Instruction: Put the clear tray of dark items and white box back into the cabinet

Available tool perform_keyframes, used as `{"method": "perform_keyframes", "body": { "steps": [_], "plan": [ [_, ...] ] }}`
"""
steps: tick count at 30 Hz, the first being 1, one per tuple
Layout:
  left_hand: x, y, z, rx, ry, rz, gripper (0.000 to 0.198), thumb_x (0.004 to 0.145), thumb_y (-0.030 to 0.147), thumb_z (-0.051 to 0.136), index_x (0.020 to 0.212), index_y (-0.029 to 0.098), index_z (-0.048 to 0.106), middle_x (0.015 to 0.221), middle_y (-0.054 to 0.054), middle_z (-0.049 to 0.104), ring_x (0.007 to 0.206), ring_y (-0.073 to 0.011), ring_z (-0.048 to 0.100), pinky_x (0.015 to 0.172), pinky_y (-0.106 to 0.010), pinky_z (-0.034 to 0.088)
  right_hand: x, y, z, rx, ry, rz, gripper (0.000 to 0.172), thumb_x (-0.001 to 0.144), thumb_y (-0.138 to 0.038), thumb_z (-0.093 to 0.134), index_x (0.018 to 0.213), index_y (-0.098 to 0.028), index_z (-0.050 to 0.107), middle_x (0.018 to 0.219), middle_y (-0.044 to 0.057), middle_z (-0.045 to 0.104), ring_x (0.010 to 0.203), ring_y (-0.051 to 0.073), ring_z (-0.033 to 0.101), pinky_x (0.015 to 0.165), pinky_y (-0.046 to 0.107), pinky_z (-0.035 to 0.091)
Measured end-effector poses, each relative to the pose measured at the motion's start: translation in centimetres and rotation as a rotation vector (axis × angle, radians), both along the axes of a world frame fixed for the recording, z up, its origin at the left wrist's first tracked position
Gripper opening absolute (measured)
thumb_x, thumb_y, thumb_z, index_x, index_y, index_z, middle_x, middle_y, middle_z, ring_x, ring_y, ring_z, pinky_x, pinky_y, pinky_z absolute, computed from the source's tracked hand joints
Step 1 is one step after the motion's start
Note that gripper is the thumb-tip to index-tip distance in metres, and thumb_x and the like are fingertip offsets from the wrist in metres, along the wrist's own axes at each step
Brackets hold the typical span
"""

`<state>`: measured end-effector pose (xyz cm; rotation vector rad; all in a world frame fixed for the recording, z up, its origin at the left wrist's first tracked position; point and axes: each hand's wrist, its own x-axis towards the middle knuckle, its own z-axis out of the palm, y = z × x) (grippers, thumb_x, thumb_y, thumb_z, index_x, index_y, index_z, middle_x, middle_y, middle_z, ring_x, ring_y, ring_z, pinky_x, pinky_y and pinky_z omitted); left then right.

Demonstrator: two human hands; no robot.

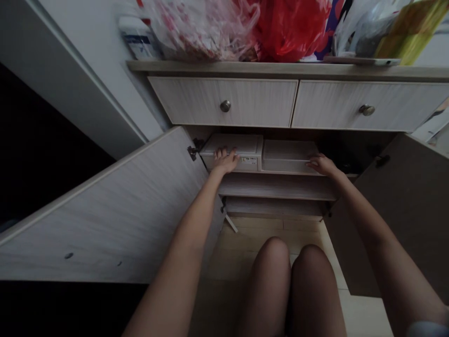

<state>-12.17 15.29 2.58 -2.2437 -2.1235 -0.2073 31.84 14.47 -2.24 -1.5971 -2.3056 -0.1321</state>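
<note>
Both hands (226,162) (323,164) rest fingers (219,153) on edges of boxes (242,144) (286,152) (doors (133,210) (414,196) wide open); shelves (277,186) below.

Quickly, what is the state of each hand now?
Left hand: open, resting on the left box.
Right hand: at the edge of the right box; grip cannot be told.

Left box (233,143) beside right box (288,150) on upper shelf (280,173), below drawers (259,102); bags (293,28) on cabinet top (217,68).

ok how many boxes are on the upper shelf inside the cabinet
2: the left box under the left hand, and the right box beside it, with the right hand at its right end. More could be hidden in the dark space further right.
</note>
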Motion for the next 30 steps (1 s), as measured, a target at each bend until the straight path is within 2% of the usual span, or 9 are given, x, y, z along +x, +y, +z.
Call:
{"method": "perform_keyframes", "body": {
  "steps": [5, 9, 14, 18, 21, 23, 26, 30],
  "plan": [
    [-0.1, 0.1, -0.1, 0.000, 0.002, 0.001, 0.064, 0.097, 0.051, 0.019, 0.154, 0.023, 0.032, 0.161, -0.015, 0.026, 0.148, -0.0399, 0.020, 0.116, -0.058, 0.018, -0.2, 0.1, -0.1, -0.003, 0.025, -0.012, 0.025, 0.092, -0.039, 0.058, 0.096, -0.020, 0.074, 0.120, 0.013, 0.066, 0.115, 0.030, 0.059, 0.094, 0.042, 0.050],
    [-0.1, 0.3, -0.3, 0.014, 0.002, -0.007, 0.063, 0.097, 0.050, 0.020, 0.153, 0.024, 0.033, 0.161, -0.016, 0.027, 0.147, -0.0402, 0.023, 0.116, -0.059, 0.018, 0.0, 0.4, -0.1, 0.000, 0.036, 0.039, 0.024, 0.092, -0.038, 0.057, 0.092, -0.022, 0.074, 0.116, 0.010, 0.068, 0.111, 0.028, 0.060, 0.097, 0.041, 0.048],
    [-0.2, 0.5, -0.5, 0.010, -0.019, -0.009, 0.065, 0.097, 0.051, 0.020, 0.153, 0.023, 0.034, 0.161, -0.016, 0.026, 0.148, -0.0401, 0.020, 0.117, -0.058, 0.015, -0.2, 0.3, 0.0, -0.004, 0.055, 0.037, 0.032, 0.092, -0.046, 0.054, 0.090, -0.022, 0.074, 0.110, 0.012, 0.069, 0.108, 0.029, 0.060, 0.095, 0.043, 0.048],
    [-0.3, 0.7, -0.5, 0.017, -0.021, -0.017, 0.064, 0.097, 0.051, 0.022, 0.153, 0.023, 0.035, 0.160, -0.016, 0.028, 0.147, -0.0403, 0.022, 0.116, -0.060, 0.017, -1.0, -1.5, 0.6, 0.162, 0.109, -0.008, 0.041, 0.092, -0.054, 0.051, 0.100, -0.020, 0.072, 0.115, 0.015, 0.066, 0.115, 0.034, 0.056, 0.104, 0.055, 0.038],
    [-0.3, 0.7, -0.4, 0.009, -0.040, -0.014, 0.064, 0.096, 0.052, 0.023, 0.153, 0.025, 0.035, 0.160, -0.015, 0.028, 0.147, -0.0409, 0.020, 0.115, -0.062, 0.016, -1.9, -5.3, 1.1, 0.334, 0.288, 0.001, 0.045, 0.095, -0.054, 0.045, 0.113, -0.019, 0.067, 0.122, 0.016, 0.063, 0.122, 0.033, 0.052, 0.106, 0.055, 0.037],
    [-0.3, 0.8, -0.3, -0.003, -0.057, -0.017, 0.065, 0.096, 0.053, 0.025, 0.153, 0.024, 0.035, 0.161, -0.015, 0.028, 0.148, -0.0414, 0.019, 0.116, -0.062, 0.016, -2.4, -9.3, 1.0, 0.396, 0.415, 0.038, 0.044, 0.096, -0.052, 0.044, 0.119, -0.020, 0.064, 0.125, 0.016, 0.061, 0.125, 0.030, 0.052, 0.106, 0.051, 0.041],
    [-0.4, 1.0, -0.1, -0.012, -0.082, -0.040, 0.066, 0.095, 0.053, 0.028, 0.152, 0.022, 0.037, 0.160, -0.017, 0.028, 0.148, -0.0419, 0.020, 0.115, -0.062, 0.017, -2.7, -17.0, 0.0, 0.398, 0.505, 0.056, 0.036, 0.096, -0.044, 0.050, 0.124, -0.023, 0.060, 0.129, 0.013, 0.060, 0.127, 0.028, 0.052, 0.107, 0.050, 0.042],
    [-0.5, 1.3, 0.2, -0.005, -0.135, -0.045, 0.064, 0.093, 0.052, 0.034, 0.149, 0.022, 0.043, 0.158, -0.019, 0.032, 0.146, -0.0431, 0.023, 0.114, -0.064, 0.018, -1.2, -27.6, -1.6, 0.399, 0.541, -0.060, 0.032, 0.094, -0.036, 0.053, 0.123, -0.024, 0.060, 0.128, 0.012, 0.061, 0.125, 0.028, 0.054, 0.104, 0.049, 0.045]
  ]
}}
